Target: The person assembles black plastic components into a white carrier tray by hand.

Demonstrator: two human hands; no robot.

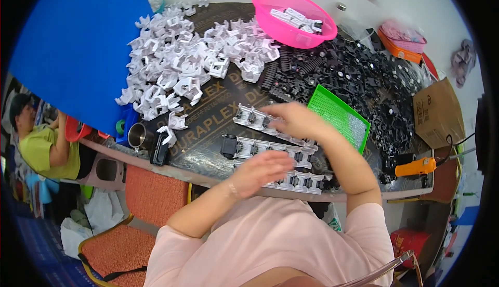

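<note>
Three rows of white plastic clips with dark parts in them lie side by side near the table's front edge: a far row [250, 116], a middle row [249, 148] and a near row [304, 181]. My left hand [262, 170] stretches flat above the middle and near rows, fingers extended, partly hiding both. Over the far row, my right hand [299, 122] bends its fingers, thumb and fingertips down at the clips. Whatever lies between those tips is too small to make out. A black block [227, 146] sits at the middle row's left end.
Loose white clips [176, 53] are heaped far left, small black parts [353, 74] to the right. A green tray [340, 115], pink basin [270, 19], metal cup [139, 136], cardboard box [439, 113] and orange-handled tool [416, 167] surround the work. Another person [49, 146] sits left.
</note>
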